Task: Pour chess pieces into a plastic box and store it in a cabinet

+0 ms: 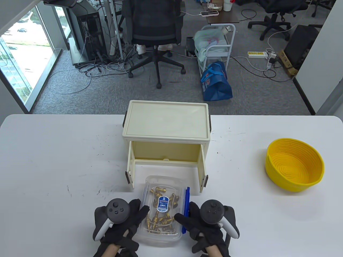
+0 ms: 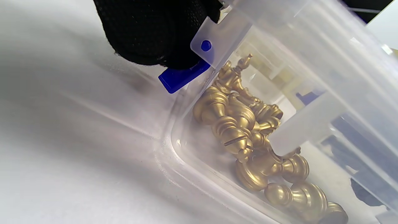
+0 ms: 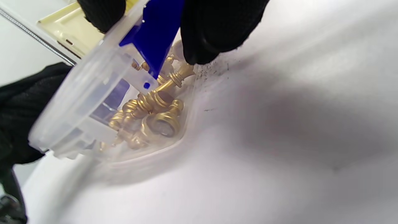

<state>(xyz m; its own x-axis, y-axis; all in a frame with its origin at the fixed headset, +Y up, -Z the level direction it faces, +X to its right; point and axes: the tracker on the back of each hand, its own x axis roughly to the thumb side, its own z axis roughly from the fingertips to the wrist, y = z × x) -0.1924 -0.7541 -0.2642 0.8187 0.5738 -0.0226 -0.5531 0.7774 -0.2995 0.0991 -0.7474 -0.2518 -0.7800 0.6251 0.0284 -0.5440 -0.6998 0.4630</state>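
A clear plastic box (image 1: 163, 184) with a lid and blue side latches (image 1: 186, 206) sits at the table's front, just before the open cream cabinet (image 1: 166, 123). Gold chess pieces (image 1: 160, 222) lie heaped inside it. My left hand (image 1: 136, 214) grips the box's left side and my right hand (image 1: 185, 219) grips its right side at the latch. In the left wrist view my fingers (image 2: 149, 31) press on a blue latch (image 2: 180, 76) beside the pieces (image 2: 236, 124). In the right wrist view my fingers (image 3: 214, 28) hold the latch (image 3: 155, 40) over the pieces (image 3: 149, 109).
The cabinet's two doors (image 1: 130, 168) stand open towards me on either side of the box's far end. Its inside shows nothing in it. A yellow basket (image 1: 294, 166) stands at the right of the table. Beyond the table are chairs and cables on the floor.
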